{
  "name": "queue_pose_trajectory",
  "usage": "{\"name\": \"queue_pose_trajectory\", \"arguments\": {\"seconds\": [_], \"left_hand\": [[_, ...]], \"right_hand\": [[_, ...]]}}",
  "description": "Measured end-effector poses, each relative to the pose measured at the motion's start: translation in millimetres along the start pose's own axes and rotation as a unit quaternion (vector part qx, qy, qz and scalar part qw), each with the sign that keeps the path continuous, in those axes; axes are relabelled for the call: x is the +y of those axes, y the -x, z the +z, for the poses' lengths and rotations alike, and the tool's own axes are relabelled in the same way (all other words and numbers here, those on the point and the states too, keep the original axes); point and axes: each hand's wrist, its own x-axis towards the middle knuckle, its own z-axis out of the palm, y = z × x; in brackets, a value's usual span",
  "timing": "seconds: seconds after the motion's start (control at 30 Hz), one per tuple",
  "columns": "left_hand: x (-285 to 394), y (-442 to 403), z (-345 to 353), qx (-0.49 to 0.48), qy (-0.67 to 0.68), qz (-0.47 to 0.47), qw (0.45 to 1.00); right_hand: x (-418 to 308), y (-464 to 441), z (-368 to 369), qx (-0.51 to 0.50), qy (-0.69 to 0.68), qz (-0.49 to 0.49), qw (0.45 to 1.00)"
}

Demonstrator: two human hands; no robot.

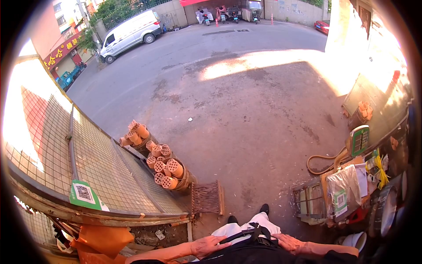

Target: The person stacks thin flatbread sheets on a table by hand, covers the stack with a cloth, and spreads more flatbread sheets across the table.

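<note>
At the bottom of the head view, my left hand [208,247] lies at the left side of my waist, fingers extended toward a black strap [235,236]. On the other side, my right hand [289,242] rests against my waist near the strap's buckle, its fingers stretched out. Neither hand visibly holds anything. Below the waist show white trousers [264,222] and two dark shoes [264,208]. A slatted wooden stool [206,198] stands on the ground ahead of my left hand.
Bundles of perforated orange cylinders [165,165] stand by a mesh panel [110,163] at left. A green-faced scale [359,141], a hose [317,163] and a cluttered stand [327,193] are at right. A white van [132,33] is across the road.
</note>
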Motion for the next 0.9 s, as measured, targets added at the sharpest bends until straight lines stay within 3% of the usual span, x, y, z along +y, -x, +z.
{"name": "queue_pose_trajectory", "arguments": {"seconds": [0.27,0.57,0.9], "left_hand": [[0.7,-0.1,-2.0,-0.008,0.005,-0.001,1.000],[-0.4,1.3,-1.3,-0.004,-0.003,0.008,1.000],[-5.5,5.3,9.4,0.022,-0.012,0.017,1.000]], "right_hand": [[11.0,3.0,7.5,0.021,0.015,-0.044,0.999],[14.2,-0.6,12.4,0.002,-0.034,0.108,0.994],[15.8,-1.6,11.4,0.006,-0.041,0.119,0.992]]}}
